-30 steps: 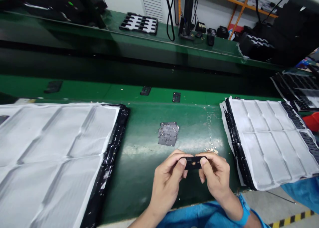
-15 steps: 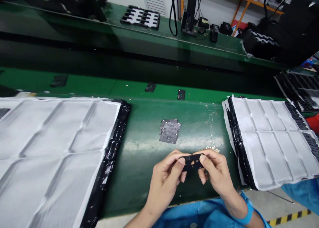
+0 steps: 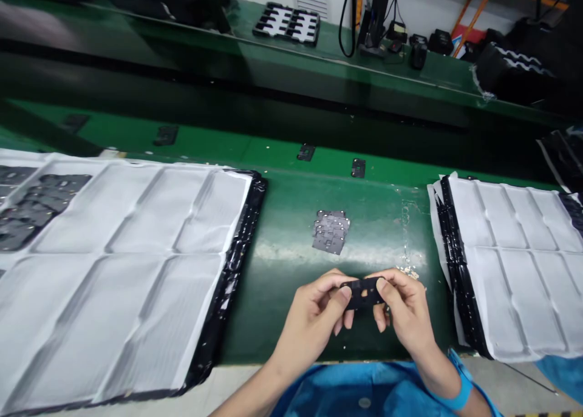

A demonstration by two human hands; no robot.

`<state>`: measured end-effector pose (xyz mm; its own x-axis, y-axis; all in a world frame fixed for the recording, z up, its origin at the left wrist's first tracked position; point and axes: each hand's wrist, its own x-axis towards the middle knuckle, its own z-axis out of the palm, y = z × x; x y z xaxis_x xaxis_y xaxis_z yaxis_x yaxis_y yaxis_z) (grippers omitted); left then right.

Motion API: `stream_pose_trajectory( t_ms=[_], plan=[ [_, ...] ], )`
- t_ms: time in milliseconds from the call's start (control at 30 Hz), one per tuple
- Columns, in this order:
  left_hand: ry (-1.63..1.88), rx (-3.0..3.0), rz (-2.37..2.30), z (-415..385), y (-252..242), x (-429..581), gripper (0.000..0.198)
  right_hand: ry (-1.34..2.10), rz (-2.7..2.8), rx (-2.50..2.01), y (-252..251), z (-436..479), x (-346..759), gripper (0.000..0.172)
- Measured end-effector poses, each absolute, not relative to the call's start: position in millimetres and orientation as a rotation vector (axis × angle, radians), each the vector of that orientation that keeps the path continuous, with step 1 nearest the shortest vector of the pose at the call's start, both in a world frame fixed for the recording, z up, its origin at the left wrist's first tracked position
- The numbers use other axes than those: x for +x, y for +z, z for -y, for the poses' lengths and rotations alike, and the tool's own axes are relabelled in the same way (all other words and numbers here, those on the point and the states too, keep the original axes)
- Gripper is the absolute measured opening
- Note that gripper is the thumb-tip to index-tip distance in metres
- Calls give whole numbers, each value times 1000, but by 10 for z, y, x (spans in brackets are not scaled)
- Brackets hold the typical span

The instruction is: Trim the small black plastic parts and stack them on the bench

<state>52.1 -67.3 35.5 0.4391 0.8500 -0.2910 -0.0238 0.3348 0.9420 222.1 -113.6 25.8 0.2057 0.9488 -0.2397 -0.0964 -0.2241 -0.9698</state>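
No readable text or labels.

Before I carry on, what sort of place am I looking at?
Likely a factory workstation: a green workbench, an overlapping pile of flat black plates, and stacked black trays topped with white sheeting.

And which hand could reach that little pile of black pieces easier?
Probably the left hand: it is nearer the pile, almost straight below it in the picture, while the right hand sits farther off to the right. But both hands are gripping the black piece.
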Motion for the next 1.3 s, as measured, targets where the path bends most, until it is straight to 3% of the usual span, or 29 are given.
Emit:
stream_pose_trajectory(
  t_ms=[667,900,1100,1300],
  plan=[
    [634,1084,-1106,531,152,434,29,1249,1066,-1552,163,1134,2245,30],
    [535,1476,-1180,82,109,23,25,833,1342,-1696,-16,1188,2698,17],
    [473,1812,-1287,-215,-61,91,23,493,1574,-1643,-103,1192,2843,30],
    [380,2141,-1329,-294,3,42,26,404,1575,-1595,-158,1208,2853,25]
  ],
)
